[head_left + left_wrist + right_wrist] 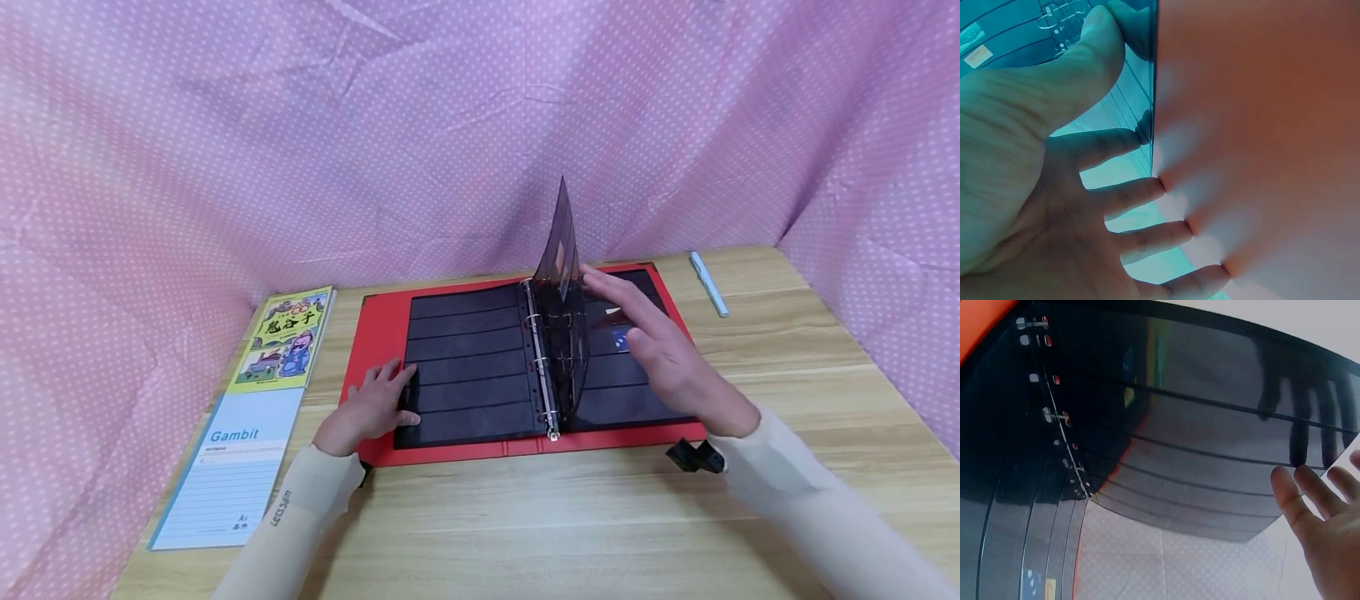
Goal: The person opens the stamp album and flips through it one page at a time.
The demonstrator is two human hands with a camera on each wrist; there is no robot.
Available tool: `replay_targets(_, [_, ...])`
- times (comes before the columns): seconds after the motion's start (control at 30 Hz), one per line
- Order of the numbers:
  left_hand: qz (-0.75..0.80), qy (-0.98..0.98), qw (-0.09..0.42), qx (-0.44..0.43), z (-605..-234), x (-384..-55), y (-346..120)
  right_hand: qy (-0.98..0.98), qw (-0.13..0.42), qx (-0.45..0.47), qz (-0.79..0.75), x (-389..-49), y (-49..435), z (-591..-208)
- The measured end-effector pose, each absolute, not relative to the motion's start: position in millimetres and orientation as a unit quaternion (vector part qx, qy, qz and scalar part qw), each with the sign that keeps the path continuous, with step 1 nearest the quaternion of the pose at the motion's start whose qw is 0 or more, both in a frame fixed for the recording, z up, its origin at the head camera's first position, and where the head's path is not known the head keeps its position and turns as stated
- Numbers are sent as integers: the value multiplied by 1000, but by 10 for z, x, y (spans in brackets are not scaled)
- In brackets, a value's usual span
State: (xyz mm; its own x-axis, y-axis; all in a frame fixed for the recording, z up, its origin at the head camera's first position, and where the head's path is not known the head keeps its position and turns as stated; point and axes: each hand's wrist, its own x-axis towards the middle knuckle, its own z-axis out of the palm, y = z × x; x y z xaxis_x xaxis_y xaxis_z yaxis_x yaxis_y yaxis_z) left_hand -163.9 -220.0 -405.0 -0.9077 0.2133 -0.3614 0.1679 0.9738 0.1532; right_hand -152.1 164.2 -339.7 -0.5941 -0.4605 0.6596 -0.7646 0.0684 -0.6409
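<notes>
- A red ring binder (378, 329) lies open on a wooden table (525, 533), its left page (472, 358) and right page (622, 400) flat
- One dark, see-through page (562, 292) stands upright from the binder's metal rings (537, 333)
- At the binder's left edge, a person's left hand (378, 398) rests with fingers spread, fingertips on the red cover and thumb on the left page
- Over the binder's right half, the right hand (663, 358) is held beside the upright page, fingers extended; whether they touch it cannot be told
- A small blue piece (620, 338) shows in the binder's right page
- Left of the binder lie an illustrated book (285, 342) and a "Gambit" notebook (232, 462); right of it, a pale blue pen (708, 285)
- Pink dotted cloth (420, 150) hangs behind the binder
</notes>
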Motion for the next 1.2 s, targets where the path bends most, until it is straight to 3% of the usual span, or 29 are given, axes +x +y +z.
replay_targets(0.37, [62,975,191,100,-4055,-1639,-2206,-712,94,432,545,-1548,1498,-3459])
replay_targets(0.73, [95,976,174,93,-4028,-1633,-2244,-795,-9,392,462,-1550,1434,-3769])
replay_targets(1.2, [234,966,44,102,-3712,-1696,-2305,-862,-89,378,326,-1500,1321,-3997])
